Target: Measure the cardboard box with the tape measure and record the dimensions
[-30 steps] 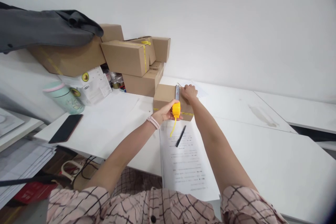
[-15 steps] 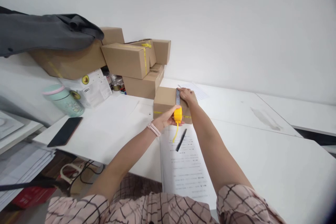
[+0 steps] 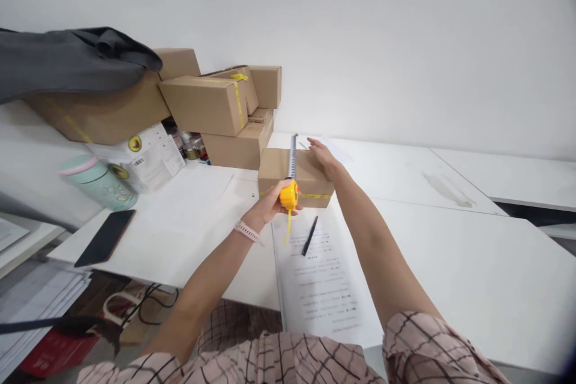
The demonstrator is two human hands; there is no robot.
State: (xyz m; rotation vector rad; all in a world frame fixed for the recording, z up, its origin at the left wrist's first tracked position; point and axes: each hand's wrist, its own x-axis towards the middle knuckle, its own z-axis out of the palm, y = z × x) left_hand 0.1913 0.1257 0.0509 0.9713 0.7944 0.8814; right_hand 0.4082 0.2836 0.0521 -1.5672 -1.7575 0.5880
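Note:
My left hand (image 3: 269, 203) is closed around a yellow tape measure (image 3: 288, 195) at the front edge of a small cardboard box (image 3: 273, 165). The metal blade (image 3: 292, 157) is drawn out and runs away from me over the box top, its hooked end past the far edge. A yellow strap dangles from the tape measure's case. My right hand (image 3: 323, 156) is at the right side of the box with its fingers stretched out, off the blade. Whether it touches the box I cannot tell exactly. A black pen (image 3: 310, 236) lies on printed sheets (image 3: 315, 288) in front of the box.
Stacked cardboard boxes (image 3: 198, 102) stand at the back left, with a dark grey cloth item (image 3: 67, 66) on top. A mint tumbler (image 3: 99, 183), a white avocado-printed box (image 3: 144, 156) and a phone (image 3: 105, 238) are at the left. A white wall (image 3: 382, 42) rises behind the desk.
My right hand has let go of the blade end and moved slightly right. The tape measure has shifted left, and its blade end now lifts beyond the box's far edge. The view has turned slightly.

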